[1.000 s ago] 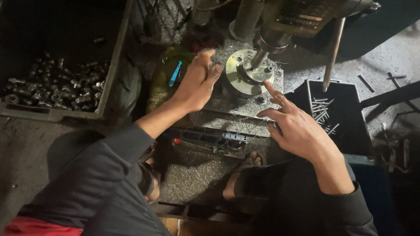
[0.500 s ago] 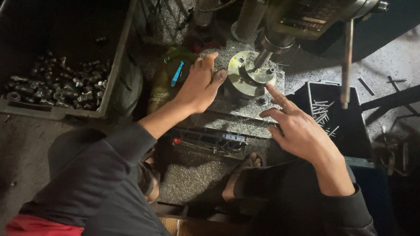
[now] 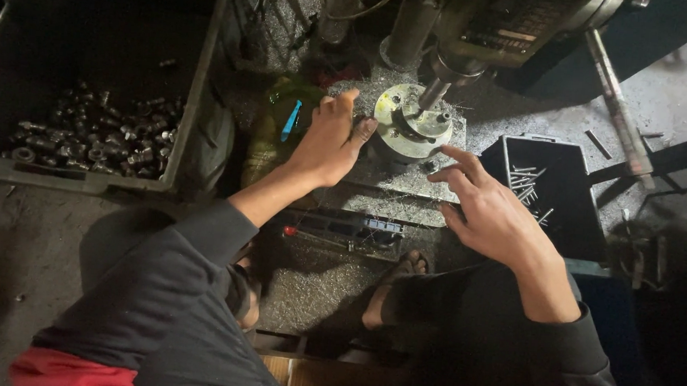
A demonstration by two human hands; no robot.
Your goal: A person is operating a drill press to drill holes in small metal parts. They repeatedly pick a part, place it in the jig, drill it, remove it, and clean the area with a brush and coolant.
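Round metal fixture point(image 3: 408, 129) is sitting under the drill spindle point(image 3: 437, 83), upper centre of frame. Left hand point(image 3: 329, 140) is bracing its rim, fingers pressed together; right hand point(image 3: 492, 212) is hovering just beside, fingers spread. Steadying it well likely means keeping fingers clear of the spindle.

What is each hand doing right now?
Left hand: open, fingers resting against the round metal fixture.
Right hand: open, holding nothing, beside the fixture.
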